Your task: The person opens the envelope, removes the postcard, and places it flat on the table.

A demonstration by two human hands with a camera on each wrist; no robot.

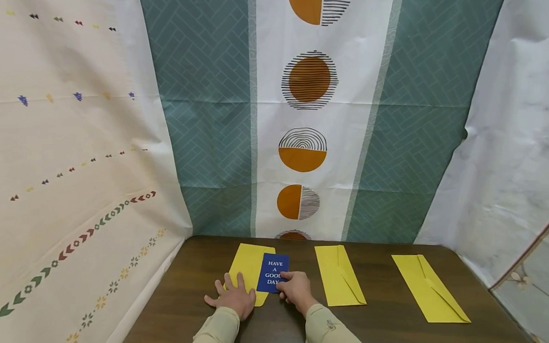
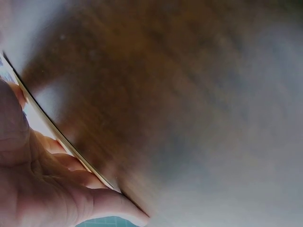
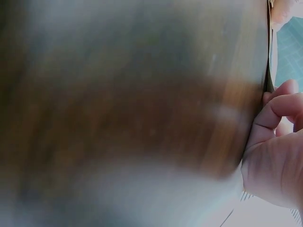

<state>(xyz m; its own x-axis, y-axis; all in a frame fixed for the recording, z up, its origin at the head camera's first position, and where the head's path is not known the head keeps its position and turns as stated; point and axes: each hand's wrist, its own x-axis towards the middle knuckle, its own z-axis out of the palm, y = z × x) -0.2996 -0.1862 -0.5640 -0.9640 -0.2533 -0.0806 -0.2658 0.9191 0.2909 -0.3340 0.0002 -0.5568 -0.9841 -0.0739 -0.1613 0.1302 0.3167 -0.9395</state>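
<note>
Blue "HAVE A GOOD DAY" card point(image 1: 273, 271), lower centre of head frame, overlapping right part of yellow envelope point(image 1: 246, 266). Right hand point(image 1: 298, 290) pinching card's lower right edge; left hand point(image 1: 235, 300) spread wide at envelope's lower left edge. Step in hand looks like lining card up with envelope; next move likely calls for steady pinch, envelope held flat. Envelope's opening can't be made out (card hides plenty). Wrist views mostly brown blur.

Behind the dark desk point(image 1: 383, 294) I face a teal-and-white curtain point(image 1: 318, 117) with orange circles point(image 1: 309, 79); cream patterned cloth point(image 1: 70, 173) hangs on my left, pale marbled fabric point(image 1: 505, 143) on my right.
</note>
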